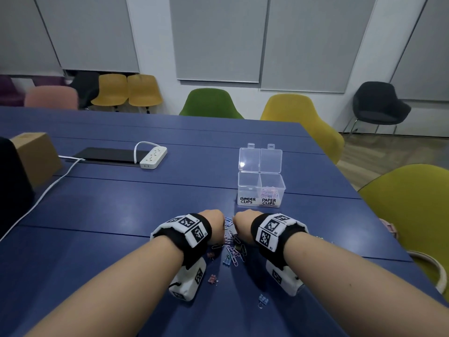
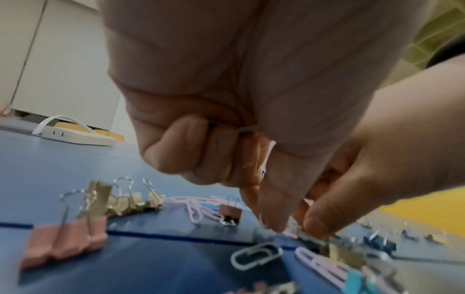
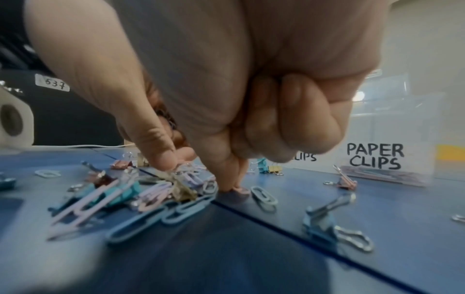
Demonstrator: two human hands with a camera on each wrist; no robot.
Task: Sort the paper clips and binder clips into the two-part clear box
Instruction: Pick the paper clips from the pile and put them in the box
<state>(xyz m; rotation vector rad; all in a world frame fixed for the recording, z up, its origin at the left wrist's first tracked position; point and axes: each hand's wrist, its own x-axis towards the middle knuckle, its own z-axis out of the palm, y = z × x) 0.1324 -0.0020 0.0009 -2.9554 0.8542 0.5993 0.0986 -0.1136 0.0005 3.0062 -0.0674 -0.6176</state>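
A mixed pile of paper clips and binder clips (image 1: 232, 249) lies on the blue table. My left hand (image 1: 216, 221) and right hand (image 1: 244, 221) reach down into it side by side. In the left wrist view my left thumb and index finger (image 2: 294, 228) pinch at clips, and the curled fingers hold a thin wire clip (image 2: 247, 129). In the right wrist view my right thumb and index finger (image 3: 198, 175) pinch pastel paper clips (image 3: 186, 171). The clear box (image 1: 261, 181) stands open beyond; paper clips fill its right part (image 1: 271, 190), and the binder part (image 1: 247, 188) looks empty.
Loose binder clips lie nearer me: pink (image 1: 212, 279), blue (image 1: 263, 300). Pink (image 2: 68, 244) and gold (image 2: 125, 201) ones sit left of my hand. A power strip (image 1: 153, 156), a dark flat device (image 1: 107, 154) and a cardboard box (image 1: 36, 156) are far left. Chairs (image 1: 413, 215) stand beside the table.
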